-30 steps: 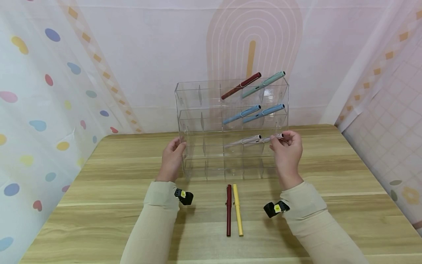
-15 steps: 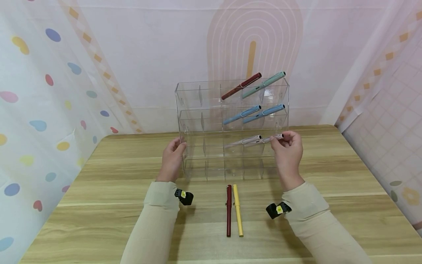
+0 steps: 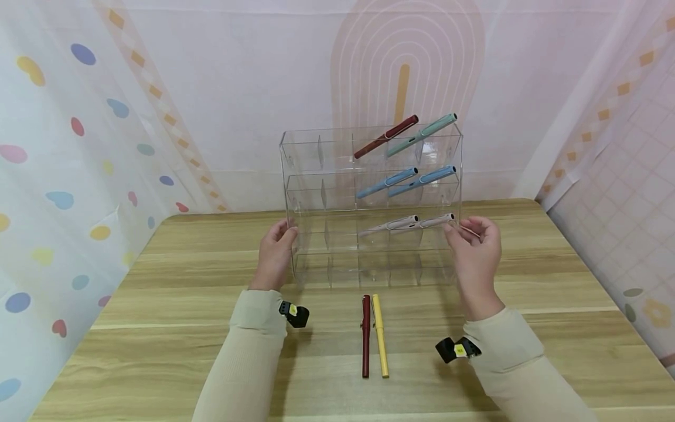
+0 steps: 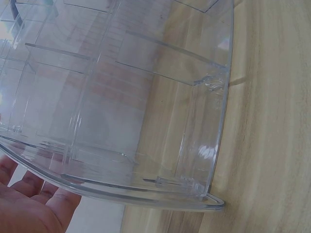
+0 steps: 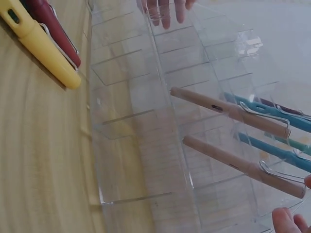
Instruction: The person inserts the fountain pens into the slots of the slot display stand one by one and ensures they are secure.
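A clear acrylic pen rack [image 3: 341, 241] with tiered compartments stands on the table. My left hand [image 3: 274, 252] holds its left side edge, fingers [image 4: 30, 187] behind the side wall. At the right side my right hand [image 3: 477, 258] is beside the cap end of a pale pink pen [image 3: 436, 220], thumb and fingers apart with nothing between them. Another pale pink pen [image 3: 403, 223] lies slanted in the same tier. Above are two blue pens, [image 3: 387, 182] the left one; on top sit a dark red pen [image 3: 387, 137] and a mint green pen [image 3: 422, 135].
On the wooden table [image 3: 174, 316] in front of the rack lie another dark red pen [image 3: 366, 337] and a yellow pen [image 3: 381, 337], side by side. A patterned cloth backdrop [image 3: 237, 88] hangs behind and at both sides.
My right hand has let go of the pale pink pen at the right and moved right and slightly down. The pen stays in the rack. My left hand has not moved.
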Demonstrator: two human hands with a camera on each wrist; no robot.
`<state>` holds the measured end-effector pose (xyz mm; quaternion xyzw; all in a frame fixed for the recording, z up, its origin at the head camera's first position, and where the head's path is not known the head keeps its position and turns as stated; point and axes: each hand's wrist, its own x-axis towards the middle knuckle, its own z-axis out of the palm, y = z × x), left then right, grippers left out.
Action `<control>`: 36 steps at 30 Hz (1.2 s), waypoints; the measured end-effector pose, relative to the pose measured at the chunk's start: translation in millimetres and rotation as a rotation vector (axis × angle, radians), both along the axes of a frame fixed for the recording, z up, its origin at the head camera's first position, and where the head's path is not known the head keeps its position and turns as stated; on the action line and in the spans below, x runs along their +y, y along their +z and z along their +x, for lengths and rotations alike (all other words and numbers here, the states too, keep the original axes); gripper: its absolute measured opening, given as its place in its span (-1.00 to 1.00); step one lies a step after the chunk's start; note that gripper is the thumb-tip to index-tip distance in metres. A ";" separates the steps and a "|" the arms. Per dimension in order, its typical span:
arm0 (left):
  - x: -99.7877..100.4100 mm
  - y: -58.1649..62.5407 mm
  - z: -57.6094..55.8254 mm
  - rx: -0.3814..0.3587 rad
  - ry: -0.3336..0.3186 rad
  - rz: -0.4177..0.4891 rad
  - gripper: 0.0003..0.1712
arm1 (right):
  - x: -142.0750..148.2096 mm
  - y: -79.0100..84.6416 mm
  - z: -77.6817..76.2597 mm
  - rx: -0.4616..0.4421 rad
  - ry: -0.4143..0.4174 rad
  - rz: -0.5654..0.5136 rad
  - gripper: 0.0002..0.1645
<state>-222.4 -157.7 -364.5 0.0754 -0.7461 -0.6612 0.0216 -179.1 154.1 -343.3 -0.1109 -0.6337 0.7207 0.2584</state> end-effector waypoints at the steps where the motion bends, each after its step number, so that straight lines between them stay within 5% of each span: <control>1: 0.1 -0.1 -0.1 0.000 0.001 0.003 -0.46 | 0.8 -0.5 2.5 -0.004 0.000 -0.002 -0.61; 9: 0.5 -0.6 0.2 0.008 0.011 0.014 -0.47 | -0.1 -10.0 17.8 -0.091 0.048 0.100 -0.67; 26: 0.4 -1.2 -0.5 0.006 0.010 0.015 -0.47 | -17.3 -40.3 41.5 -0.320 0.390 0.335 -0.62; 36: 0.6 -1.7 -1.6 0.009 0.014 0.018 -0.49 | -33.7 -55.6 42.1 -0.413 0.513 0.419 -0.54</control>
